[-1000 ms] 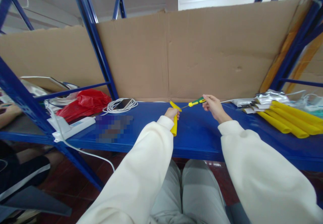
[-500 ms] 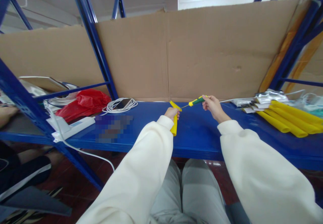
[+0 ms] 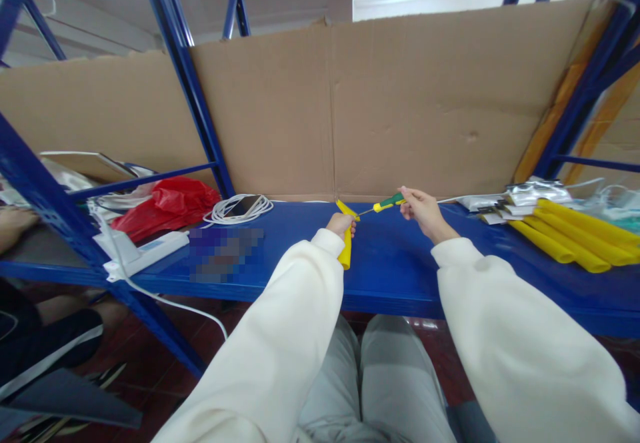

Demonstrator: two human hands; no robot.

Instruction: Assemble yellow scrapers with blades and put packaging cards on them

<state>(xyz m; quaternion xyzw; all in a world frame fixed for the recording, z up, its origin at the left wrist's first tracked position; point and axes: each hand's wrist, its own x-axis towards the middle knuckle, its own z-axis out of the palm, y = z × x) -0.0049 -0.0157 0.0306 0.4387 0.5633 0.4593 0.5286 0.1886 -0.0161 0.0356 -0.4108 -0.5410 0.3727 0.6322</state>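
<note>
My left hand point(image 3: 342, 224) is closed around a yellow piece point(image 3: 345, 256) that looks like a tube with a short arm angling up to the left. My right hand point(image 3: 421, 211) grips the end of a screwdriver point(image 3: 390, 202) with a green and yellow handle. Its thin shaft points left and its tip meets the yellow piece beside my left fingers. What the tip touches there is too small to make out.
Several yellow tubes point(image 3: 583, 240) and silver packets point(image 3: 537, 192) lie on the blue bench point(image 3: 395, 276) at right. To the left are a coiled white cable point(image 3: 235, 211), a red plastic bag point(image 3: 175, 200) and a white power strip point(image 3: 155, 251). Cardboard point(image 3: 400, 103) stands behind. Another person's hand point(image 3: 17, 226) shows far left.
The screwdriver handle has turned a little in my right fingers, showing its colours differently. My left hand and the yellow piece stay in place.
</note>
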